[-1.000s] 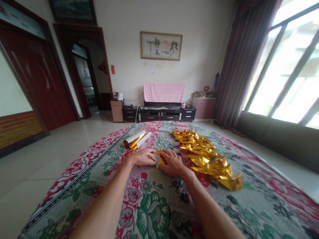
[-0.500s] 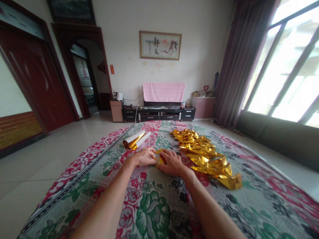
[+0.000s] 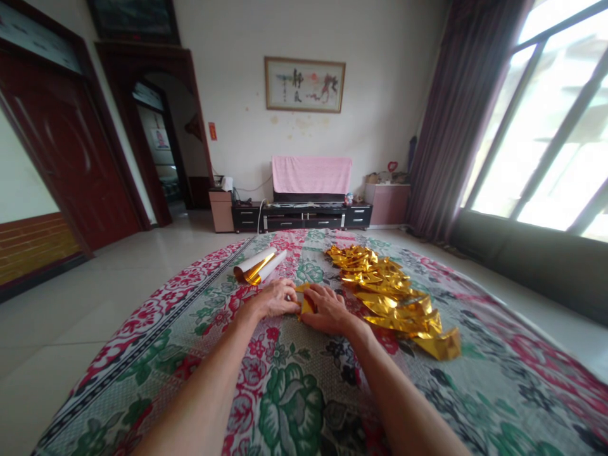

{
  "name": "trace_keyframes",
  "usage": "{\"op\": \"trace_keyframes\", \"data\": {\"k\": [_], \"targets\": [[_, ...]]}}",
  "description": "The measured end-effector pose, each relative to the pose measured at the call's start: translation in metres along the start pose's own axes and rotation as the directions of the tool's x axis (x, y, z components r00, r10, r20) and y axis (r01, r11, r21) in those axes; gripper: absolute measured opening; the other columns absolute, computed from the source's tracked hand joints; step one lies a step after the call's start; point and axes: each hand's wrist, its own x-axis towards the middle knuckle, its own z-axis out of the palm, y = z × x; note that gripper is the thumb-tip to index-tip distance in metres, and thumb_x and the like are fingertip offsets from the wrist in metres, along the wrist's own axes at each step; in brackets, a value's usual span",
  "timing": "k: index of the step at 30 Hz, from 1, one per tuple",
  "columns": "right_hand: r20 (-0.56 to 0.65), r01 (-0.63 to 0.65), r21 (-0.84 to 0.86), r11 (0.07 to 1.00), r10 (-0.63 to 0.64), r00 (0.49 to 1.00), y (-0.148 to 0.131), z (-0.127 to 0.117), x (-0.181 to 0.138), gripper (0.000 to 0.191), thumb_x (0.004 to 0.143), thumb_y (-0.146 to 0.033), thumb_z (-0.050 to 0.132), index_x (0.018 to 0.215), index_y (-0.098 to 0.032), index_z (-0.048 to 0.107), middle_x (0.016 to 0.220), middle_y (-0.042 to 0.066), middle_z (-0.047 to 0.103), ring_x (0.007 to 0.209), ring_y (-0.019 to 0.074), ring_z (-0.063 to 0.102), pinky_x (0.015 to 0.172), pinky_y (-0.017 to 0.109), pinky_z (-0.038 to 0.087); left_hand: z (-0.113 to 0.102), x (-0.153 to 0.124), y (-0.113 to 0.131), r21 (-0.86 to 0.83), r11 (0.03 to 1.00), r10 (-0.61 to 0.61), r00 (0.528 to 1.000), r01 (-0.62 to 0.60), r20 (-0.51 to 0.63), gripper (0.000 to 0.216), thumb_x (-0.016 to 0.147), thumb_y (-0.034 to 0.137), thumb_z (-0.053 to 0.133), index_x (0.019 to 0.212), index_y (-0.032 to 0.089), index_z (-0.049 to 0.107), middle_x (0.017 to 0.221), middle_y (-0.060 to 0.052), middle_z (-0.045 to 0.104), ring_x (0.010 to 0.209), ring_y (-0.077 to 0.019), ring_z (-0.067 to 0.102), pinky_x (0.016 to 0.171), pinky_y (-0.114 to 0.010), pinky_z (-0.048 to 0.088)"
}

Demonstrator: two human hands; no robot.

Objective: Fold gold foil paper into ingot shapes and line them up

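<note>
A small sheet of gold foil paper (image 3: pixel 308 306), partly folded with a bit of its pale side showing, lies on the flowered cloth between my hands. My left hand (image 3: pixel 276 298) grips its left edge with bent fingers. From the right, my right hand (image 3: pixel 327 308) presses on the paper, fingers curled over it and thumb near its lower edge. My fingers cover much of the sheet. Right of my right hand lies a long overlapping row of folded gold foil pieces (image 3: pixel 396 291). Beyond my left hand is a curled stack of gold paper (image 3: pixel 259 266) with a white back.
The flowered cloth (image 3: pixel 292 405) covers the round surface under my arms. Across the floor stands a low black TV cabinet (image 3: pixel 289 224), with a pink cloth (image 3: pixel 311 174) draped over the screen on it. A purple curtain (image 3: pixel 456 120) hangs by the window at right.
Less of the pale side of the sheet shows between my hands as the fold closes over. Both hands stay almost in place; the row and the curled stack have not moved.
</note>
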Motion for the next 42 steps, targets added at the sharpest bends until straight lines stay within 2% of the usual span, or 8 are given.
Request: {"op": "trace_keyframes", "data": {"k": [8,24,33,42], "targets": [[0.033,-0.012,-0.013,1.000,0.012,0.999,-0.0029,-0.0042,-0.0009,0.051,0.074,-0.048,0.045,0.121,-0.030,0.046,0.135,0.003,0.037,0.120,0.0266,0.031,0.092,0.043,0.026,-0.0006,-0.0012,0.0010,-0.023,0.999,0.021,1.000,-0.022,-0.022,0.013,0.063,0.033,0.066,0.068,0.022,0.066,0.100,0.000,0.055,0.098,-0.0161,0.051,0.094,-0.027,0.037],[0.031,-0.001,0.000,1.000,0.001,1.000,-0.0002,-0.0020,0.0002,0.053,0.072,-0.049,0.048,0.121,-0.030,0.046,0.134,0.003,0.038,0.119,0.0264,0.032,0.092,0.043,0.026,0.0008,-0.0012,0.0018,-0.045,0.999,-0.007,1.000,0.006,-0.022,0.015,0.065,0.035,0.063,0.070,0.021,0.067,0.108,-0.002,0.054,0.102,-0.0176,0.050,0.096,-0.028,0.035],[0.031,0.011,-0.003,1.000,-0.011,0.999,0.0011,-0.0013,0.0001,0.054,0.072,-0.048,0.048,0.122,-0.030,0.046,0.136,0.003,0.036,0.120,0.0267,0.031,0.093,0.043,0.025,0.0053,0.0016,-0.0022,-0.005,1.000,-0.005,0.999,0.005,-0.053,0.017,0.067,0.036,0.059,0.067,0.021,0.066,0.108,-0.001,0.056,0.099,-0.0178,0.051,0.092,-0.028,0.037],[0.046,0.010,0.009,1.000,-0.010,0.999,0.0013,-0.0039,-0.0007,0.054,0.072,-0.048,0.047,0.123,-0.030,0.045,0.137,0.002,0.035,0.121,0.0258,0.031,0.094,0.041,0.025,0.0019,0.0004,0.0046,0.057,0.998,-0.001,0.999,0.003,-0.040,0.016,0.066,0.035,0.060,0.070,0.021,0.066,0.107,-0.002,0.057,0.097,-0.0165,0.053,0.091,-0.027,0.038]]}}
